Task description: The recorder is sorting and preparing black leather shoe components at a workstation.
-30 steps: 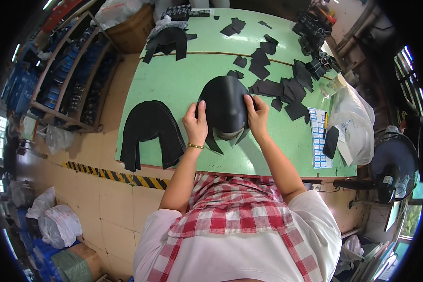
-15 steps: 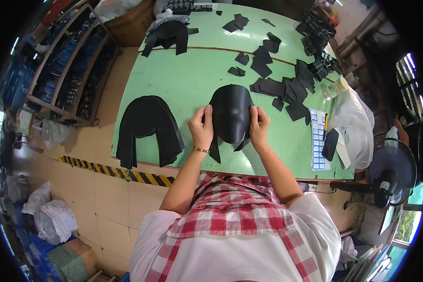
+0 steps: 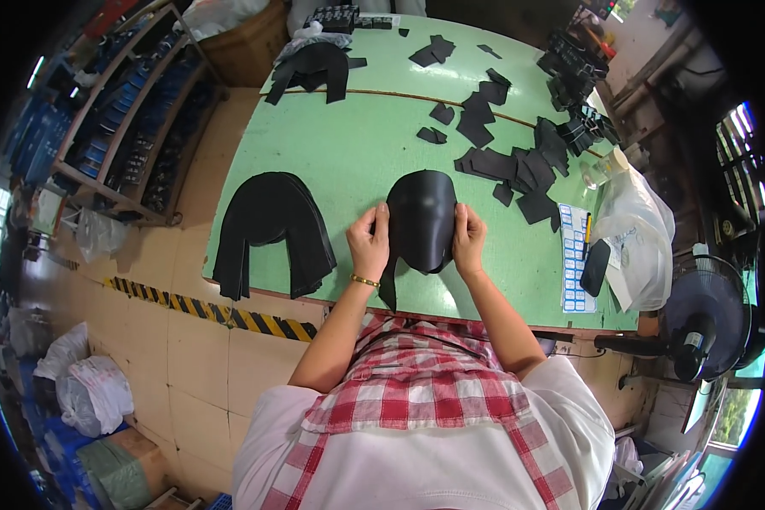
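Observation:
A black, rounded leather piece (image 3: 422,219) lies bulged up on the green table (image 3: 357,144) just in front of me. My left hand (image 3: 369,245) grips its left edge and my right hand (image 3: 468,240) grips its right edge. A narrow tail of the piece hangs toward the table's near edge between my forearms. A stack of black arch-shaped pieces (image 3: 270,231) lies to the left of my left hand, apart from it.
Several small black cut pieces (image 3: 518,166) lie scattered at the right and far side. Another black pile (image 3: 314,66) sits at the far left. A sticker sheet (image 3: 575,255), a pen, a dark pouch (image 3: 594,267) and a plastic bag (image 3: 642,234) lie at the right edge. A fan (image 3: 705,319) stands beyond.
The black piece and both hands have drawn slightly closer to me, and the hands have slid down from its upper edges to its sides.

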The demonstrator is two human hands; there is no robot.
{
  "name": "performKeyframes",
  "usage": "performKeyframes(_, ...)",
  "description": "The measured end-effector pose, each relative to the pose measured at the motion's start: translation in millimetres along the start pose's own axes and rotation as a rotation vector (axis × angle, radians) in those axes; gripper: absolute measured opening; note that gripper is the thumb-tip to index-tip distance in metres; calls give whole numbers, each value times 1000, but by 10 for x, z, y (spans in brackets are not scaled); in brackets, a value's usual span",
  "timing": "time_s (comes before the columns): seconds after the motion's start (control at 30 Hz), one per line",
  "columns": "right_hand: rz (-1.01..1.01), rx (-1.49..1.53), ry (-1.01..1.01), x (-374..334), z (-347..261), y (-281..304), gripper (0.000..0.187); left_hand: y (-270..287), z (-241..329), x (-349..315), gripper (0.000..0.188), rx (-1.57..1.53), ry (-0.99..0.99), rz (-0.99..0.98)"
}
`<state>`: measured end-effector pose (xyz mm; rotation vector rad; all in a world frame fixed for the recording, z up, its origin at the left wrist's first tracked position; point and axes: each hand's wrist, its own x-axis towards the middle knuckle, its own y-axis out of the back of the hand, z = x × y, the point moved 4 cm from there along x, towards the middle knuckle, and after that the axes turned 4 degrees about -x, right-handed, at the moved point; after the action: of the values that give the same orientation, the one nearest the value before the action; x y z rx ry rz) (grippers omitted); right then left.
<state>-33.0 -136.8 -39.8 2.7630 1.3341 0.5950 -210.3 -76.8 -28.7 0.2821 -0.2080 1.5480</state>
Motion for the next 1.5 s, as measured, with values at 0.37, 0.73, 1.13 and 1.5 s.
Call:
performKeyframes(0.37,-168,125,-113,40,-31,76,38,55,-32,-49,42,-73,101,-140)
performKeyframes(0.73,-158,45,-39,50,-289,367,35,258,563,59,41,68,-45,-189)
performKeyframes(1.13,-140,-93,-92,326,-553,174,39,154,492,380,51,165,-115,-101)
performKeyframes(1.5,-84,-61,-48,194,-292,-24,40,23,151,257,48,-54,18,-102)
